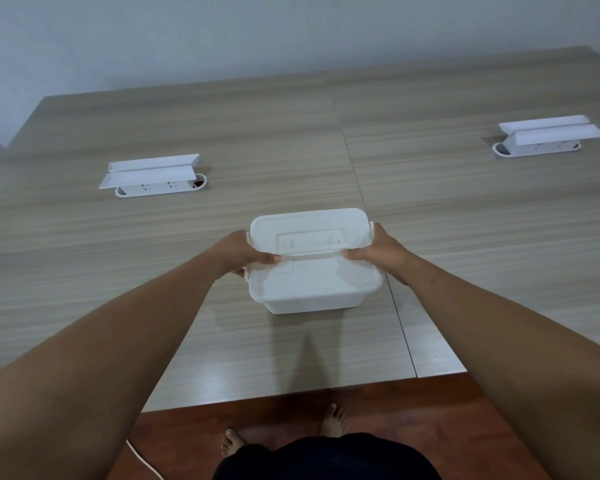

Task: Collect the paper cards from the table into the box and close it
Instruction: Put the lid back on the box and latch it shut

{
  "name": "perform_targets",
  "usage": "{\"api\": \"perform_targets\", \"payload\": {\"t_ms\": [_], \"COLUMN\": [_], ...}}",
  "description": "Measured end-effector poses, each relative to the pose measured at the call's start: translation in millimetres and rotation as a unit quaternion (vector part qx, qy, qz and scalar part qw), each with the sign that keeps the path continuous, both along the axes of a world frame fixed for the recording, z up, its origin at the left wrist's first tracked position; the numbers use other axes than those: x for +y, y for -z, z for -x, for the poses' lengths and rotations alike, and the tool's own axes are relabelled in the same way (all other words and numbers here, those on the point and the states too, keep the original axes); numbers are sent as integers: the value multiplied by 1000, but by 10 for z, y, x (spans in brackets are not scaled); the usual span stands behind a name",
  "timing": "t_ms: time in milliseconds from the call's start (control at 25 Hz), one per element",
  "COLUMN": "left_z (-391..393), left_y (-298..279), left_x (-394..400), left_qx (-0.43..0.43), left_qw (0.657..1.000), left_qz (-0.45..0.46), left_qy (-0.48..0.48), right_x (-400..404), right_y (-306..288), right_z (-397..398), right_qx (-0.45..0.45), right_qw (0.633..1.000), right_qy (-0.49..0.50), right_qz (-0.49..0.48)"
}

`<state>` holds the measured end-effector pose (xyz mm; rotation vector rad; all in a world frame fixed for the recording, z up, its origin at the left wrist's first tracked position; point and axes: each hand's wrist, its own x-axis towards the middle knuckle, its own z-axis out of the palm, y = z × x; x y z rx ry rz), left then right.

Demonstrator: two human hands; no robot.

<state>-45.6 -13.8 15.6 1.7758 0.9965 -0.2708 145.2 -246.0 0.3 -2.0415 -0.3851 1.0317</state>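
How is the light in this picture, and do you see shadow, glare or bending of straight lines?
Head view: soft, even light; the white box is nearly overexposed, so its lid detail is faint. A dim shadow falls on the table toward the person, with a pale sheen near the front edge. The wide lens bends the table edges. Both hands, left and right, look sharp.

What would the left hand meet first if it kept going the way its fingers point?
The left hand points inward across the box lid, so it would likely first meet the right hand, whose fingertips face it across the lid's handle. Their heights are hard to judge.
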Motion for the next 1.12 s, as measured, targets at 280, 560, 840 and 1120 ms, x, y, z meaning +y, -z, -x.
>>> {"api": "perform_targets", "payload": {"t_ms": [280, 560, 840, 1120], "left_z": [-191, -350, -599, -765], "left_y": [129, 195, 253, 292], "left_x": [-107, -31, 244, 15], "left_qx": [46, 39, 26, 54], "left_qw": [991, 985, 980, 942], "left_qz": [-77, -83, -95, -323], "left_qy": [-100, -149, -172, -72], "right_x": [254, 475, 796, 836], "right_y": [77, 87, 109, 73], "right_z": [81, -51, -281, -351], "right_qx": [-108, -127, -124, -89], "right_qw": [987, 984, 983, 989], "right_qy": [77, 67, 65, 66], "right_qz": [94, 108, 118, 101]}}
